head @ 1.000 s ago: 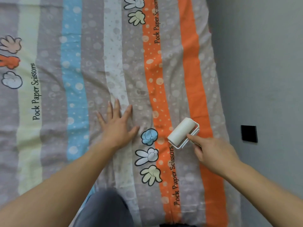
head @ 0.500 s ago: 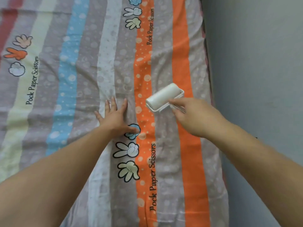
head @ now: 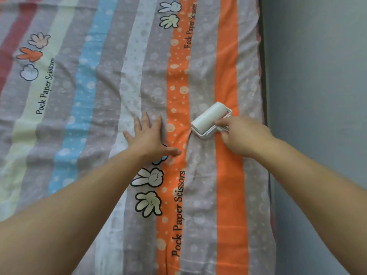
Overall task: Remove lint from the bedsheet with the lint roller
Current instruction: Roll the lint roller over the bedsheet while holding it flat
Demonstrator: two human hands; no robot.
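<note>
From the head view, a striped bedsheet [head: 103,100] covers the bed, with bands of grey, pale yellow, blue, white and orange running from near to far, printed with cartoon hand figures and the words "Pock Paper Scissors". The left hand [head: 148,138] lies flat on the sheet with its fingers spread wide and the thumb stretched out to the right, resting across a white and a grey stripe just left of the dotted orange band. The right hand [head: 243,135] is closed around the handle of the lint roller [head: 210,120], with the forefinger extended along the frame. The roller's white drum lies on the sheet, tilted so that its far end points to the right, over the grey stripe between the two orange bands. The two hands are near each other but apart. Along the right edge of the bed rises a plain grey wall [head: 317,96].
</note>
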